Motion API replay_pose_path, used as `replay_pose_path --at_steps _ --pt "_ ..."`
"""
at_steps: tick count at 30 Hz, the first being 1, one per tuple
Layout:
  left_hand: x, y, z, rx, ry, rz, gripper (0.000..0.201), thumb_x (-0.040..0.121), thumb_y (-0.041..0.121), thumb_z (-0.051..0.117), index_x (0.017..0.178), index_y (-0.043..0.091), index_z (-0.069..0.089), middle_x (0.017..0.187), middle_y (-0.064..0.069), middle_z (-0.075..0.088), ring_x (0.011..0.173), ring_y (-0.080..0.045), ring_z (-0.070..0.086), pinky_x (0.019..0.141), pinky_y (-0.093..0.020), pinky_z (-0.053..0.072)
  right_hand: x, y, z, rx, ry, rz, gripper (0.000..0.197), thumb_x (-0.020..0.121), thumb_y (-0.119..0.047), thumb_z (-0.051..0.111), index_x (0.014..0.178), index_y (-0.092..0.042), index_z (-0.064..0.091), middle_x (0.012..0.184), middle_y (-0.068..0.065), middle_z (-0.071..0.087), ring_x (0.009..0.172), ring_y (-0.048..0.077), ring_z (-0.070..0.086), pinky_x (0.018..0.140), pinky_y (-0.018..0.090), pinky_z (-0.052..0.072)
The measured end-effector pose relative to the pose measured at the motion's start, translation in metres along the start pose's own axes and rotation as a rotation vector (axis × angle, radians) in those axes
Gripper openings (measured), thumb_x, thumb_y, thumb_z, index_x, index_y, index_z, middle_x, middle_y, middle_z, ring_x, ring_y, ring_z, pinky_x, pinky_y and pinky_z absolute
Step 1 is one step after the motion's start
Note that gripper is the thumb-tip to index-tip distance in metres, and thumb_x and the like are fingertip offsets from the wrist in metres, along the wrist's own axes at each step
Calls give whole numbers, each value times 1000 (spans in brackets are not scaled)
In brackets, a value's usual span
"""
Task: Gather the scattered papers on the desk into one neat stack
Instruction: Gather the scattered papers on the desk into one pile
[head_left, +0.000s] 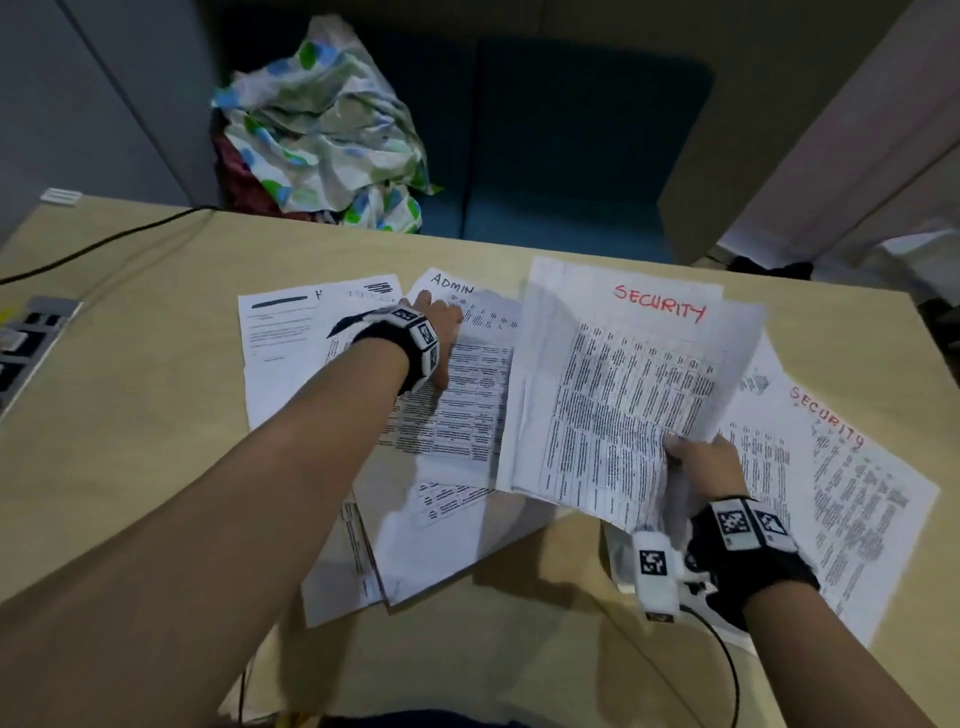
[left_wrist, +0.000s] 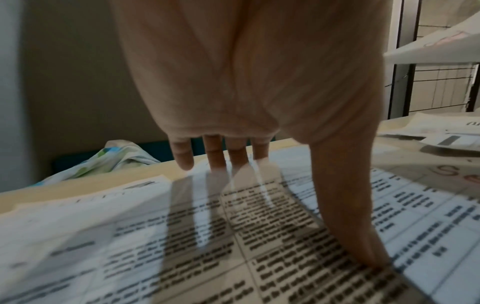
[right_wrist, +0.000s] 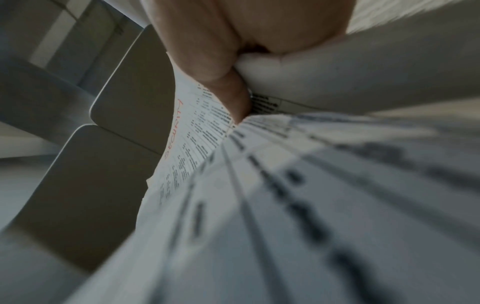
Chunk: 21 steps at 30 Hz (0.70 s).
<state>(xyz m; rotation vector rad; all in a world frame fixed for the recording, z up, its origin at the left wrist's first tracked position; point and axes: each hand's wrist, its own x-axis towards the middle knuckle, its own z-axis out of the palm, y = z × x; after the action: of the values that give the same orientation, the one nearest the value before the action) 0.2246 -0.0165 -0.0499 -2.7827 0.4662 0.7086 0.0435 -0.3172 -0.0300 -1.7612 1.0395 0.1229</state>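
White printed sheets lie scattered over the tan desk (head_left: 156, 415). My right hand (head_left: 701, 462) pinches a bundle of sheets headed SECURITY (head_left: 623, 395) at its lower right edge, lifted off the desk; the thumb (right_wrist: 228, 86) lies on top of the paper. My left hand (head_left: 441, 332) lies flat with straight fingers (left_wrist: 215, 156) on a printed table sheet (head_left: 467, 405), just below a page marked ADMIN (head_left: 452, 286). Its thumb (left_wrist: 350, 216) touches the sheet. Another SECURITY page (head_left: 831, 493) lies at the right, partly under my right wrist. More sheets (head_left: 363, 561) lie near me.
A black cable (head_left: 104, 244) crosses the desk's far left corner, and a grey power strip (head_left: 26, 343) sits at the left edge. Crumpled patterned cloth (head_left: 327, 135) lies on a dark blue seat (head_left: 571, 156) beyond the desk. A thin cable (head_left: 727, 670) hangs from my right wrist.
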Motion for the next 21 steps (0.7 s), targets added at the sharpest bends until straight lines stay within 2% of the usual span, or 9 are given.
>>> replay_pose_path --at_steps 3,5,7,9,12,16,18,19,21 --pt "-8 5 -9 -162 -92 -8 87 53 38 89 127 16 48 126 -13 57 113 -37 59 87 -49 52 1 4 -2 57 17 15 32 89 -9 59 115 6 50 84 12 53 69 24 51 69 36 43" --pt "-14 9 -10 -185 -127 14 54 59 33 86 104 9 65 96 -9 73 84 -27 71 79 -39 59 -1 5 -2 70 33 26 32 88 -11 60 115 4 51 87 13 53 71 25 51 73 40 45" --pt "-21 12 -10 -215 -90 -31 35 69 28 81 90 4 66 76 -5 70 68 -23 69 65 -31 58 -4 3 -5 82 29 30 32 88 -12 60 115 2 50 91 14 53 74 26 53 77 42 47" --pt "-35 10 -15 -320 -69 -77 27 82 26 71 92 4 61 87 -10 67 79 -27 66 66 -30 50 -7 1 -7 94 14 40 32 88 -13 60 115 0 50 95 15 55 79 28 54 80 43 48" --pt "-65 2 -20 -581 -22 -203 38 85 26 68 112 0 59 111 -16 64 101 -31 63 73 -31 46 -10 0 -11 117 2 54 33 88 -9 59 117 4 52 95 16 56 82 27 54 76 40 46" --pt "-114 12 16 -886 -14 -390 33 85 20 66 112 3 56 98 -10 60 87 -27 60 62 -29 49 -21 -2 -12 117 -18 72 23 89 -6 58 109 3 53 80 12 54 65 22 49 60 30 41" --pt "-134 29 44 -997 -32 -466 25 84 17 62 105 4 57 96 -9 65 87 -28 65 71 -33 57 -28 -4 -10 115 -32 77 22 90 -7 57 109 2 51 72 9 50 60 20 45 54 28 37" --pt "-142 38 57 -1020 -24 -505 25 84 17 61 105 4 57 92 -9 66 81 -27 66 70 -32 57 -31 -4 -9 112 -35 73 23 90 -7 57 110 2 50 71 8 49 59 19 44 53 28 36" --pt "-153 51 75 -1025 -10 -558 25 84 18 58 105 5 54 82 -6 63 69 -23 60 57 -26 49 -36 -4 -7 98 -49 72 24 90 -6 56 111 3 50 70 8 47 57 19 42 52 27 35"
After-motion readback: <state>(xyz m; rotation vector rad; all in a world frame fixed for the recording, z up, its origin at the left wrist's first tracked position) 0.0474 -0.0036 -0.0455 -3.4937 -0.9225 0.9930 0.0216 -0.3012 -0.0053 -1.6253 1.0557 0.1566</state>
